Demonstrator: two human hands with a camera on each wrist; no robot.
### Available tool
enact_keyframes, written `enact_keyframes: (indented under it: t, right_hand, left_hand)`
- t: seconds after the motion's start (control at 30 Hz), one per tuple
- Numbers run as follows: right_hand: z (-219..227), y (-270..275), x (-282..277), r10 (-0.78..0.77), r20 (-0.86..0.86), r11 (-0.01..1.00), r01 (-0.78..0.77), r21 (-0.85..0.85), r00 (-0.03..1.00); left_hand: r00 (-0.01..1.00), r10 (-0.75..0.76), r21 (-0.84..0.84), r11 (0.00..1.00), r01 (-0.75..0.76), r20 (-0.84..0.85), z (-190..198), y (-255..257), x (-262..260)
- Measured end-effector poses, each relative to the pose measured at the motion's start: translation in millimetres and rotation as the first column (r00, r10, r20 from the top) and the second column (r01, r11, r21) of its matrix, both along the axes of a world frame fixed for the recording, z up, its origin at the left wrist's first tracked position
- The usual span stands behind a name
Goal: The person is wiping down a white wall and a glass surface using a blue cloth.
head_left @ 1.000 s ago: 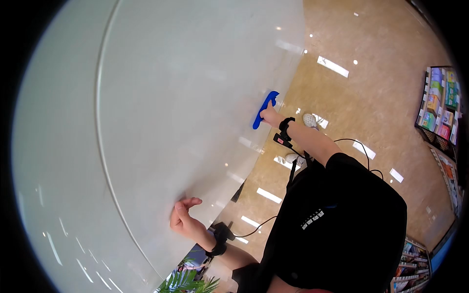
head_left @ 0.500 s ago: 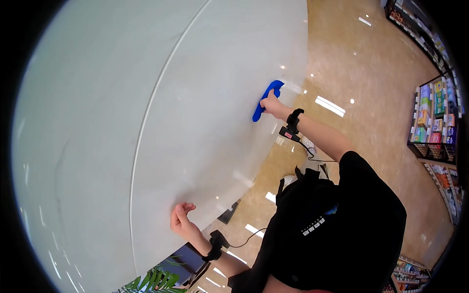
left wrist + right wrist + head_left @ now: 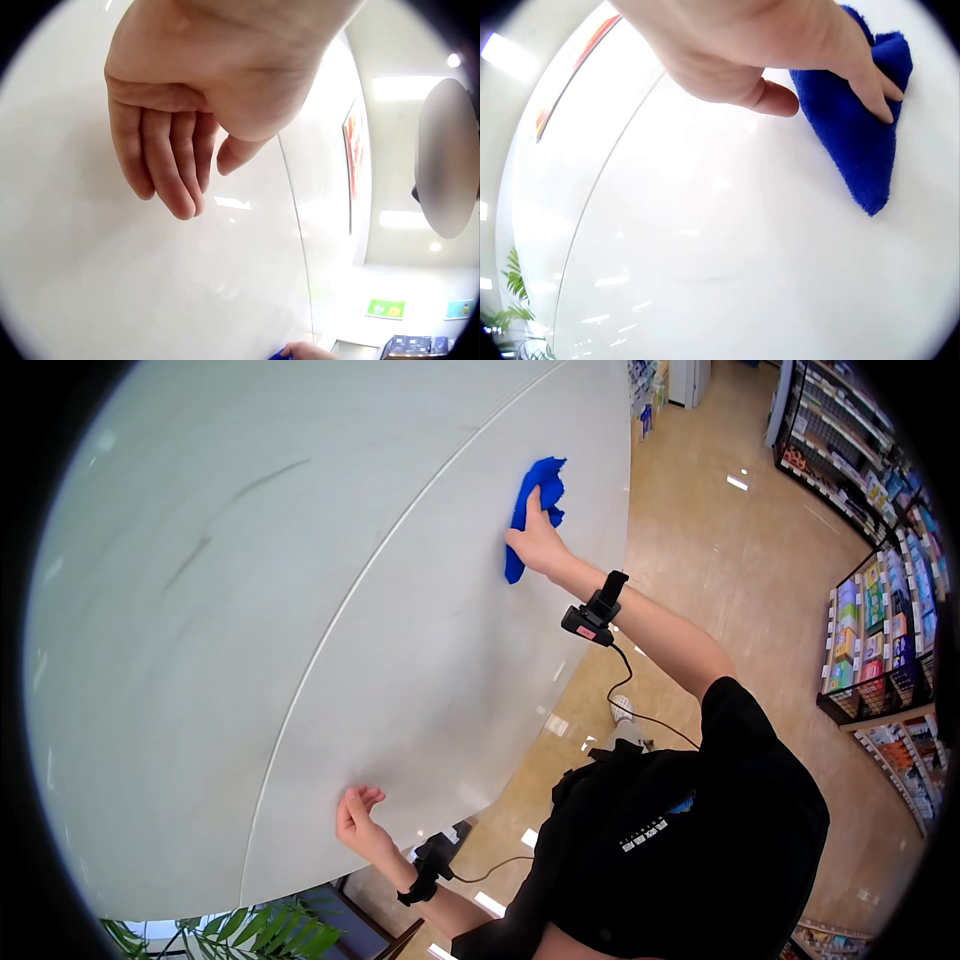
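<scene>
A bright blue cloth, fuzzy at its edges, lies folded against a large glossy white surface. My right hand presses it there with extended fingers. In the right wrist view the fingertips rest on the cloth, and the thumb stands apart from it. My left hand is close by the same white surface, nearer the bottom of the head view. Its fingers hang loosely bent in the left wrist view, with nothing between them.
A thin seam curves across the white surface, with dark streaks beyond it. Shelves of packaged goods stand at the right over a shiny tan floor. A green plant is at the bottom left. Cables trail from both wrist cameras.
My right hand has slid the blue cloth farther up and away along the white surface. The head view has turned, bringing more shelves and the dark streaks into sight. The left hand stays low, empty.
</scene>
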State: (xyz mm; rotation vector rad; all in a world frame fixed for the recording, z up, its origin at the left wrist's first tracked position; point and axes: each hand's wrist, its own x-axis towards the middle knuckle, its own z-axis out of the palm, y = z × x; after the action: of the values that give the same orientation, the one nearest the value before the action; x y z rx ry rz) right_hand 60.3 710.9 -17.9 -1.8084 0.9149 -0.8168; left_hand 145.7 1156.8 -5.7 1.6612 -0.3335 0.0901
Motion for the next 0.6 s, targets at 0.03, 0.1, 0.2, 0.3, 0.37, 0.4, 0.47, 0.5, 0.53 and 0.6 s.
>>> enact_keyframes:
  t: [0.03, 0.1, 0.2, 0.3, 0.37, 0.4, 0.47, 0.5, 0.53, 0.6]
  right_hand:
    - [14.0, 8.6, -1.4, 0.000, 0.028, 0.996, 0.002, -0.088, 1.000]
    - [47.3, 31.2, -8.1, 0.034, 0.066, 0.990, -0.025, -0.140, 0.997]
    - [77.4, 51.3, -10.6, 0.035, 0.083, 0.925, -0.001, -0.381, 0.996]
    - [108.1, 81.5, -19.3, 0.055, 0.120, 0.837, 0.020, -0.547, 0.991]
    - [121.8, 99.4, -24.0, 0.076, 0.115, 0.746, 0.020, -0.665, 0.990]
    - [122.4, 108.0, -24.9, 0.103, 0.149, 0.689, 0.038, -0.724, 0.983]
    - [119.1, 113.7, -27.5, 0.112, 0.062, 0.578, -0.014, -0.816, 0.992]
    - [114.5, 113.3, -25.4, 0.113, 0.016, 0.517, -0.045, -0.855, 0.994]
    - [110.7, 110.3, -23.2, 0.102, 0.032, 0.505, -0.024, -0.863, 0.994]
    - [105.6, 103.5, -22.0, 0.116, 0.047, 0.512, -0.019, -0.859, 0.992]
  left_hand:
    - [1.000, -0.006, -0.014, 1.000, 0.006, 0.003, -0.2, 0.2, -0.4]
    - [1.000, -0.015, -0.036, 0.999, 0.016, 0.007, 0.7, 2.4, -2.0]
    - [1.000, -0.021, -0.045, 0.999, 0.022, 0.011, 8.3, -6.1, -7.1]
    - [0.999, -0.041, -0.077, 0.996, 0.042, 0.014, 24.0, -14.9, -16.2]
    - [0.997, -0.071, -0.088, 0.993, 0.074, 0.026, 42.1, -23.1, -26.2]
    - [0.996, -0.087, -0.091, 0.992, 0.089, 0.030, 47.3, -25.5, -29.0]
    - [0.993, -0.110, -0.094, 0.989, 0.113, 0.040, 51.0, -29.2, -30.4]
    - [0.992, -0.121, -0.096, 0.988, 0.125, 0.044, 48.8, -30.8, -27.8]
    - [0.991, -0.125, -0.097, 0.987, 0.129, 0.042, 47.1, -32.0, -25.8]
    - [0.990, -0.137, -0.094, 0.986, 0.140, 0.040, 45.5, -32.6, -24.5]
